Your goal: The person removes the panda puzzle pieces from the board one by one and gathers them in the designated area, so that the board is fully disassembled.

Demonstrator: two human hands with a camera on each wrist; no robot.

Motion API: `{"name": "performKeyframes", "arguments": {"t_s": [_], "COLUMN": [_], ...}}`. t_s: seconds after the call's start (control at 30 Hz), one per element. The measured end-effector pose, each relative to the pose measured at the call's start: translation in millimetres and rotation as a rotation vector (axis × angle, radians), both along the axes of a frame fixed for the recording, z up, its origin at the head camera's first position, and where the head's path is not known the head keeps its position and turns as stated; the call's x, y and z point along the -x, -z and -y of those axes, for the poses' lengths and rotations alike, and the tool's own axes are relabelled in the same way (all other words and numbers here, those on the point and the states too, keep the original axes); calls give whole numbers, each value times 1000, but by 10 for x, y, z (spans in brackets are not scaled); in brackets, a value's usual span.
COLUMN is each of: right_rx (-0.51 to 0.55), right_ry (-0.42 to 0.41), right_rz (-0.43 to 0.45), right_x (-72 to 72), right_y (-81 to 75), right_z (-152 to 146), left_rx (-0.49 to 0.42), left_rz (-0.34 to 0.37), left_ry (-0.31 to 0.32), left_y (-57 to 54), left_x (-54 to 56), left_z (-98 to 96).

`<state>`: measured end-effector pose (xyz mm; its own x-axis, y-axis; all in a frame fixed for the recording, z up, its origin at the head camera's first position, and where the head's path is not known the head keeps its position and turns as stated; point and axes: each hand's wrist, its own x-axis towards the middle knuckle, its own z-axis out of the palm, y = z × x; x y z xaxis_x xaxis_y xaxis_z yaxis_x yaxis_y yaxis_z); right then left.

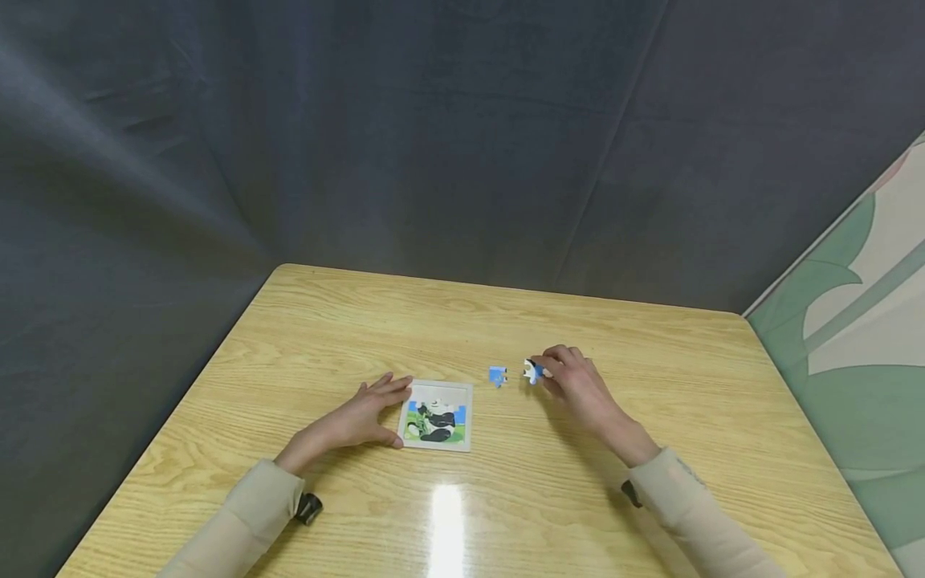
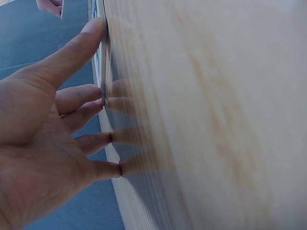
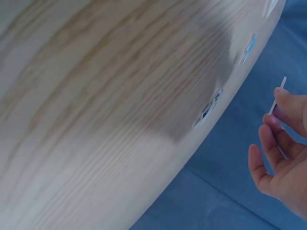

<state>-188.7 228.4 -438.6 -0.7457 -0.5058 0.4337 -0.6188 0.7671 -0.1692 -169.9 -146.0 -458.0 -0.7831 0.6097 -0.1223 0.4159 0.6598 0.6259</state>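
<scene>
A square panda jigsaw puzzle in a pale frame (image 1: 469,417) lies on the table, its upper strip bare. At the frame's left side my left hand (image 1: 354,419) spreads its fingers; thumb and forefinger touch the edge, and other fingertips rest on the tabletop in the left wrist view. My right hand (image 3: 288,139) pinches a thin puzzle piece (image 3: 277,97), seen edge-on, above the table. Beneath it lies a dark-and-white puzzle piece (image 3: 208,109); in the head view the fingers partly cover this spot. A blue puzzle piece (image 1: 498,375) lies between frame and right hand.
The wooden table (image 1: 361,321) has rounded far corners. A dark curtain (image 1: 433,144) hangs behind it and along the left. At the right is a green-and-cream patterned fabric (image 1: 831,385). Light glares off the tabletop near the front.
</scene>
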Motion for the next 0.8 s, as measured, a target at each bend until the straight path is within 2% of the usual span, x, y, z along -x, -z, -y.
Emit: {"name": "performKeyframes", "arguments": {"t_s": [0.33,0.8], "right_rx": [4,1], "right_ry": [16,28], "right_rz": [-10,-40], "right_x": [-15,-50], "right_y": [-13,55], "right_z": [-130,-394], "left_rx": [-12,-17], "left_rz": [17,26], "left_ry": [1,-3], "left_y": [-11,-12], "left_x": [0,-5], "left_z": [8,12]}}
